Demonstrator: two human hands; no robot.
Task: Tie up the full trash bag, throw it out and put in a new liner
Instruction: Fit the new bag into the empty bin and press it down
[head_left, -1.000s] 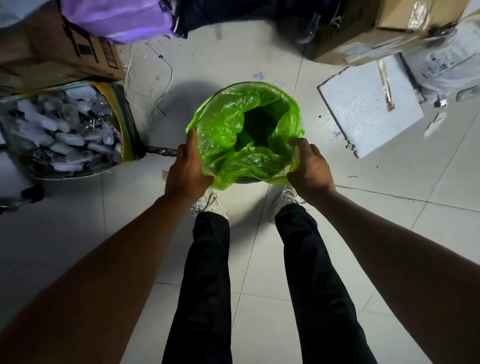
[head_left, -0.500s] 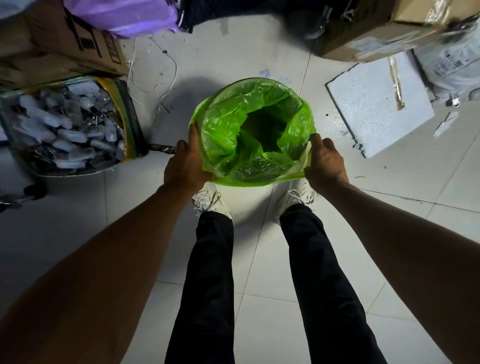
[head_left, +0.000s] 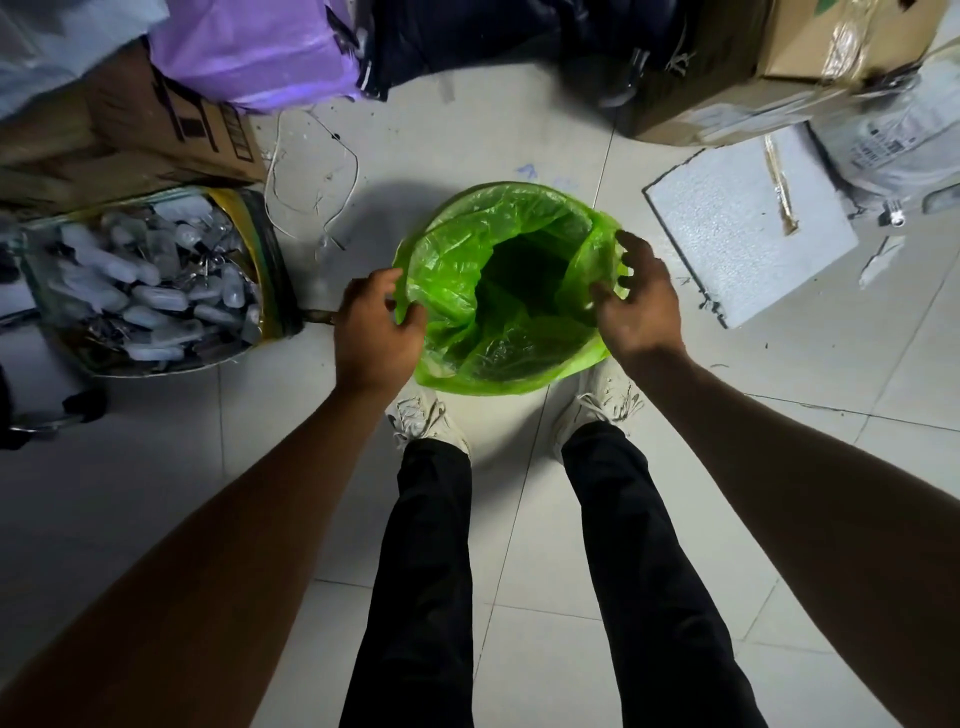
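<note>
Flanking the crinkled translucent green plastic liner (head_left: 511, 332), spread over a round bin on the tiled floor (head_left: 156, 493), left hand (head_left: 376, 327) at nine o'clock and right hand (head_left: 641, 301) at three o'clock hover with loosely curled fingers, gripping nothing.

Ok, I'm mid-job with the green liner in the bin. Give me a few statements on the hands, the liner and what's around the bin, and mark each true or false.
1. The green liner is open at the top, its mouth spread wide. True.
2. The left hand is at the liner's left edge and the right hand at its right edge. True.
3. The liner's top is knotted shut. False: no knot shows and the dark inside is visible.
4. The white foam slab lies on the floor to the right of the bin. True.
5. The box of small pale items stands to the right of the bin. False: it stands to the left.
</note>
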